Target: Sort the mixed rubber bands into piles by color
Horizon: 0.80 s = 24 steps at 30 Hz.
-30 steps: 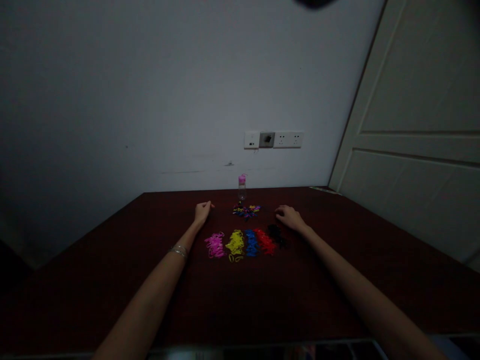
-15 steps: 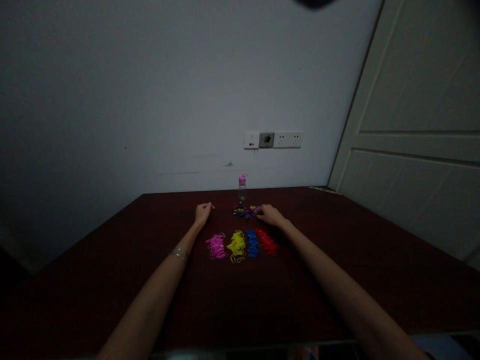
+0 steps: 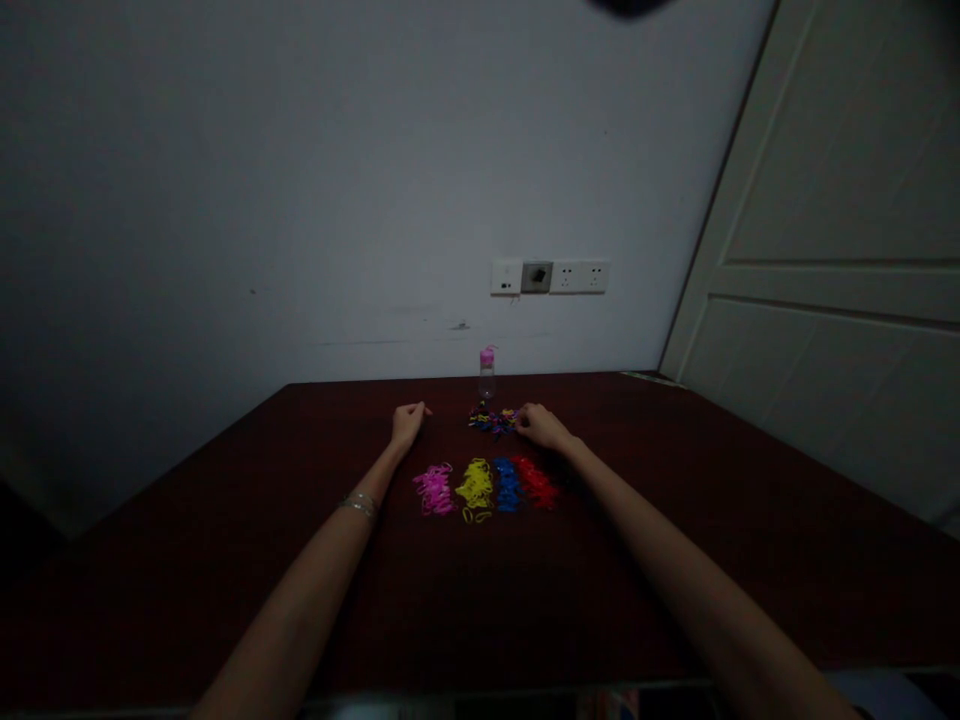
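Four side-by-side piles of small bands lie on the dark red table: pink (image 3: 435, 490), yellow (image 3: 476, 485), blue (image 3: 508, 485) and red (image 3: 536, 484). Behind them is a mixed-colour pile (image 3: 491, 420). My right hand (image 3: 541, 426) touches that pile's right edge, fingertips pinched together; anything between them is too small to make out. To the left of the mixed pile, my left hand (image 3: 408, 424) rests on the table with fingers curled closed, and what it may hold is hidden.
A clear bottle with a pink cap (image 3: 487, 375) stands just behind the mixed pile. The table (image 3: 465, 600) reaches back to a pale wall (image 3: 375, 200) with sockets (image 3: 579, 277). A panelled door (image 3: 840, 230) is at the right.
The view has shifted slightly. My right hand's fingers have drawn closer together at the mixed pile's edge. My left hand stays in nearly the same place.
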{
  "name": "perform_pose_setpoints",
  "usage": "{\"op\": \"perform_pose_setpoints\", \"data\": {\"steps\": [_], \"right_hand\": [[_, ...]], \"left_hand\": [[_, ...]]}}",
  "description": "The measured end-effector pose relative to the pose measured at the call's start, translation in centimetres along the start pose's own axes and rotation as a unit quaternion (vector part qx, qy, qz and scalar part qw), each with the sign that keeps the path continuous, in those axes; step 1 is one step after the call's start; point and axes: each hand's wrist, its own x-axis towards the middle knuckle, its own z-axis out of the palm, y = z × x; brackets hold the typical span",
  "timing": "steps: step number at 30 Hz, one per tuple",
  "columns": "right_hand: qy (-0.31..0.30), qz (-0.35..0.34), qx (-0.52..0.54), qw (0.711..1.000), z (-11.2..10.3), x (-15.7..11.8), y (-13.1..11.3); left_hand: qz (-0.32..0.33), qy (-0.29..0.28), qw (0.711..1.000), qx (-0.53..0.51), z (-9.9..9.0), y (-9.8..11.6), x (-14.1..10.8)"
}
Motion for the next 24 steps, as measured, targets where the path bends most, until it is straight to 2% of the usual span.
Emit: {"op": "perform_pose_setpoints", "data": {"steps": [7, 11, 14, 19, 24], "right_hand": [[0.028, -0.052, 0.061, 0.996, 0.2, 0.1, 0.5], [0.022, -0.099, 0.094, 0.990, -0.3, -0.1, -0.3], [-0.010, -0.131, 0.108, 0.985, -0.7, -0.5, -1.4], [-0.096, -0.172, 0.125, 0.972, -1.0, -1.2, -2.8], [-0.125, -0.178, 0.138, 0.966, -0.9, -1.4, -2.8]], "left_hand": [[0.008, 0.001, 1.000, 0.020, 0.0, 0.2, 0.0], [0.000, -0.003, 1.000, 0.020, -0.1, 0.6, -0.3], [-0.004, -0.004, 1.000, 0.011, -0.2, 0.9, -0.5], [-0.005, -0.002, 1.000, 0.009, -0.2, 1.1, -0.7], [-0.010, -0.004, 1.000, 0.009, -0.1, 1.2, -0.7]]}}
